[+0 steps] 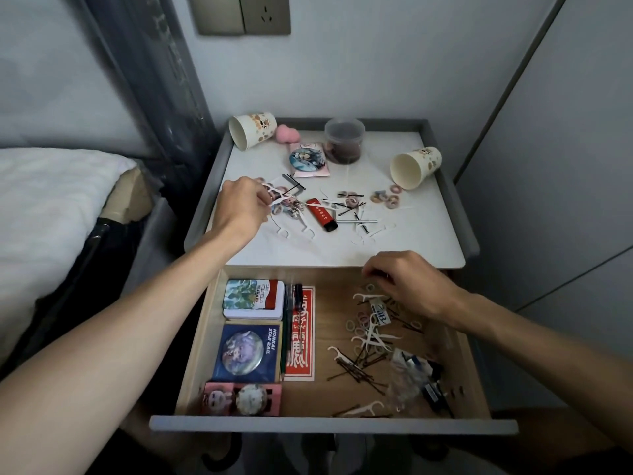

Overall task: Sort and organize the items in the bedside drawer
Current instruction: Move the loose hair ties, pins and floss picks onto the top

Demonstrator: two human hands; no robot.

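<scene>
We're mid-sort, we reckon: the light wooden drawer with a grey front (332, 425) sits open across the lower frame. Its left half looks tidy, and its right half holds a loose heap (370, 337) of picks, hair ties and thin brown hairpins. The left hand (239, 207), left of centre over the white nightstand top (411, 241), pinches a few white plastic floss picks (274, 195). Their bow heads poke right, long axis roughly left-right. The right hand (411, 286) hovers over the drawer's upper right, fingertips bunched downward; can't tell if it's got anything. Next move is probably plucking more picks out, gently, since they're tangled with pins.
</scene>
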